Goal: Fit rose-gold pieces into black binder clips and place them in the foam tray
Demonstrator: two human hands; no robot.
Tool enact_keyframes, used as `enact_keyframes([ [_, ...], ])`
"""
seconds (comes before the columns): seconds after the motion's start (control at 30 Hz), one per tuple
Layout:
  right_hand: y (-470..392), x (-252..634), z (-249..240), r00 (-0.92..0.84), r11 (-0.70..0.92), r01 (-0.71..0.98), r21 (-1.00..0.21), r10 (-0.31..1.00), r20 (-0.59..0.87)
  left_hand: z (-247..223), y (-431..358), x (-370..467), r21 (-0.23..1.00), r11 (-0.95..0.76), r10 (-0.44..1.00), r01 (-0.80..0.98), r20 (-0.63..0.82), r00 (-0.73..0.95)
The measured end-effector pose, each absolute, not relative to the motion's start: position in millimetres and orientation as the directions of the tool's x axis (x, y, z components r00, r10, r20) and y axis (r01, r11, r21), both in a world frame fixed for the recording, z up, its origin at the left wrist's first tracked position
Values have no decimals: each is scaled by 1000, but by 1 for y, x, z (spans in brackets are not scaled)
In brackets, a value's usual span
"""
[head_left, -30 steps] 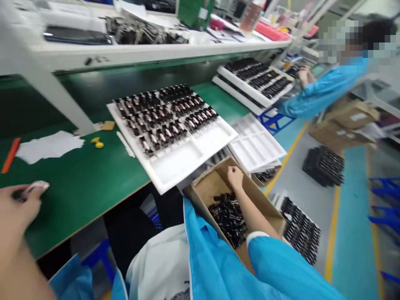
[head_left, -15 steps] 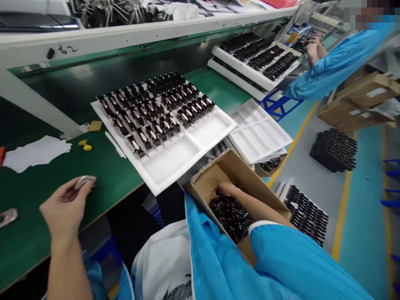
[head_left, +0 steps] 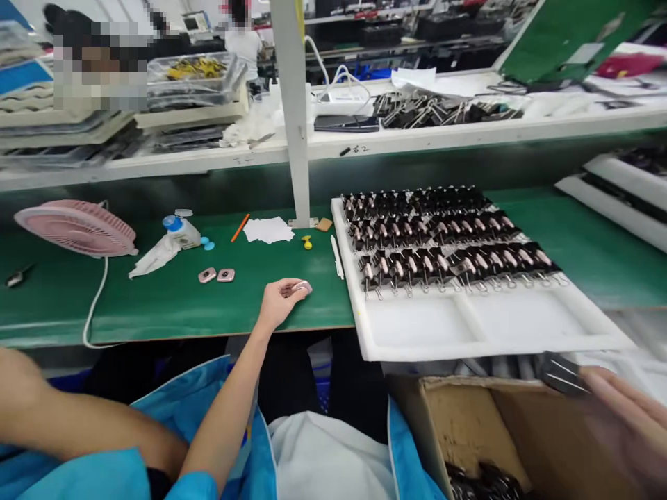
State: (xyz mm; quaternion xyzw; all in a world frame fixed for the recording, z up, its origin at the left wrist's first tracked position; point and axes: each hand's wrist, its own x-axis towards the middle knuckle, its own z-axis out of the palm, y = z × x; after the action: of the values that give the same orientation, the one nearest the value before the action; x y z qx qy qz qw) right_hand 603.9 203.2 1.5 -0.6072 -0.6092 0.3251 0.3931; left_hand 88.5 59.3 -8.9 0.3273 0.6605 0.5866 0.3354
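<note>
My left hand [head_left: 278, 304] pinches a small pink rounded-square case [head_left: 303, 286] above the green table. My right hand [head_left: 622, 396], blurred at the right edge, grips a black binder clip [head_left: 563, 373] over the rim of a cardboard box [head_left: 469, 417]. More black clips [head_left: 487, 480] lie in the bottom of that box. Behind it stands a white foam tray [head_left: 417, 342]; rows of black binder clips [head_left: 479, 260] clamped on pink parts fill its back compartments. Two similar pink cases [head_left: 216, 275], each with a dark round centre, lie left of my left hand.
A co-worker's bare arm [head_left: 78, 420] reaches in at lower left. On the green table [head_left: 171, 305] are a pink fan [head_left: 78, 226], a bottle with a blue cap [head_left: 180, 230], white paper [head_left: 268, 230], a yellow piece [head_left: 307, 242] and a white pen [head_left: 338, 258]. A white post [head_left: 294, 125] rises behind.
My view has swung left. My right hand has come up out of the cardboard box with a binder clip. My left hand still holds the pink case.
</note>
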Motion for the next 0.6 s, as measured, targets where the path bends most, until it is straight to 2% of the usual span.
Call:
enact_keyframes([
  [0.07,202,544,24,-187,-43,320,-947,976,-107,-7,56,91,998,69,843,-1,-59,-535],
  [0.1,200,510,35,-347,-29,291,-956,928,-134,-6,55,91,999,49,852,-13,-48,-522],
  [0.17,196,443,53,-648,79,234,-969,756,-95,-6,51,91,999,14,865,-31,-28,-501],
  [0.23,191,383,65,-809,87,125,-988,586,-50,-6,48,89,998,-20,864,-59,-12,-503],
  [0.33,187,312,65,-877,-130,21,-991,473,-81,-10,45,83,989,-78,849,-123,1,-529],
  [0.47,183,254,47,-881,-463,39,-885,402,-249,-14,43,77,969,-106,835,-223,-35,-548],
  [0.6,179,236,33,-845,-588,40,-808,411,-341,-12,43,77,946,-120,820,-301,-76,-567],
])
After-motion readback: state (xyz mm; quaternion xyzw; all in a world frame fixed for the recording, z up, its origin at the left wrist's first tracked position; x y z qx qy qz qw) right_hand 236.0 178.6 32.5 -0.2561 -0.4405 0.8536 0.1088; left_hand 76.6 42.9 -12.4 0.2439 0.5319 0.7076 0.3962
